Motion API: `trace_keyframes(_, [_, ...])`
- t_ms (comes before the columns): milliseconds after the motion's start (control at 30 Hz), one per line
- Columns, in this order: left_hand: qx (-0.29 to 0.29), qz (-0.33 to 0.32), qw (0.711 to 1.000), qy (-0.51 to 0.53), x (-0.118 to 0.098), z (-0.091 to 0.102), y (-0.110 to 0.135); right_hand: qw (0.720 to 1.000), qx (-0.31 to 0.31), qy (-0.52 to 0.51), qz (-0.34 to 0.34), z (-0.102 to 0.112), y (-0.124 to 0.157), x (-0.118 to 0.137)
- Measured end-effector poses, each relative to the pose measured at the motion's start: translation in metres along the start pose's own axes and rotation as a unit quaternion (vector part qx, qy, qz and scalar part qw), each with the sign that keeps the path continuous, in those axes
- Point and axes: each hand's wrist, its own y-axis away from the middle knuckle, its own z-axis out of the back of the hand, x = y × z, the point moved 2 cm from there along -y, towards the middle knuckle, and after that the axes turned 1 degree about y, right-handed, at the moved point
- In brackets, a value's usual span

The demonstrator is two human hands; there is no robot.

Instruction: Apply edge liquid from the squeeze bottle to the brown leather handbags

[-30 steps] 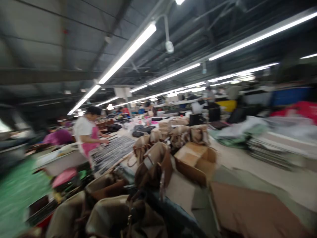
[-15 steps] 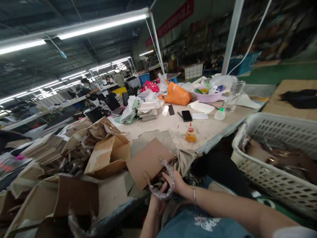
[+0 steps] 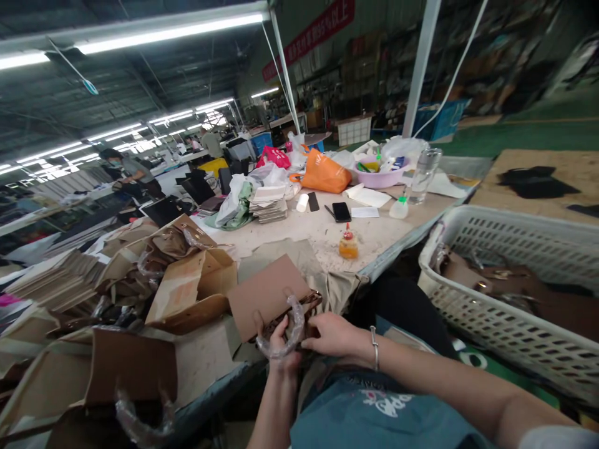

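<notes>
A brown handbag [image 3: 266,290] lies tilted at the table's near edge, its opening toward me. One of its handles, wrapped in clear plastic [image 3: 296,321], arches over my left hand [image 3: 282,349]. That hand is closed on the bag's open edge, thumb up inside the handle's loop. Just right of the handle, my right hand [image 3: 334,335] has its fingers bent into a pinch beside the opening. Whatever sits between those fingertips is too small to make out. Under the bag spreads a grey-beige cloth [image 3: 344,290].
More brown bags [image 3: 133,365] and an open tan bag body [image 3: 191,290] crowd the left. A white basket [image 3: 496,337] with bags stands at right. On the table are a glue bottle [image 3: 349,245], a phone [image 3: 341,212], an orange bag [image 3: 325,171] and a glass [image 3: 425,178].
My right hand has drawn back from inside the handle's loop to its right side. My left thumb now shows raised within the loop. The view has shifted slightly.
</notes>
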Motion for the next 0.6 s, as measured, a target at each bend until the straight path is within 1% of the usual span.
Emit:
trace_keyframes(67, [-0.029, 0.02, 0.999, 0.031, -0.01, 0.0, 0.002, 1.0, -0.017, -0.009, -0.006, 0.024, -0.004, -0.009])
trace_keyframes(133, [-0.049, 0.05, 0.997, 0.027, -0.017, -0.001, 0.004, 0.997, -0.06, -0.027, -0.029, 0.043, -0.016, -0.021])
trace_keyframes(200, [-0.069, 0.077, 0.994, 0.016, -0.019, 0.0, 0.007, 0.993, -0.091, -0.048, -0.056, 0.053, -0.032, -0.034])
trace_keyframes(233, [-0.078, 0.083, 0.993, 0.01, -0.019, 0.001, 0.008, 0.992, -0.094, -0.059, -0.067, 0.052, -0.041, -0.039])
trace_keyframes(300, [-0.088, 0.084, 0.993, -0.004, -0.018, 0.004, 0.008, 0.99, -0.079, -0.08, -0.08, 0.044, -0.057, -0.046])
trace_keyframes(400, [-0.076, 0.051, 0.996, -0.011, -0.017, 0.011, 0.004, 0.989, -0.053, -0.111, -0.084, 0.028, -0.074, -0.051])
trace_keyframes(500, [-0.046, 0.032, 0.998, -0.006, -0.017, 0.019, -0.001, 0.983, -0.052, -0.15, -0.087, 0.02, -0.077, -0.058])
trace_keyframes(600, [-0.024, 0.056, 0.998, -0.01, -0.017, 0.02, -0.004, 0.975, -0.037, -0.205, -0.075, 0.018, -0.066, -0.064])
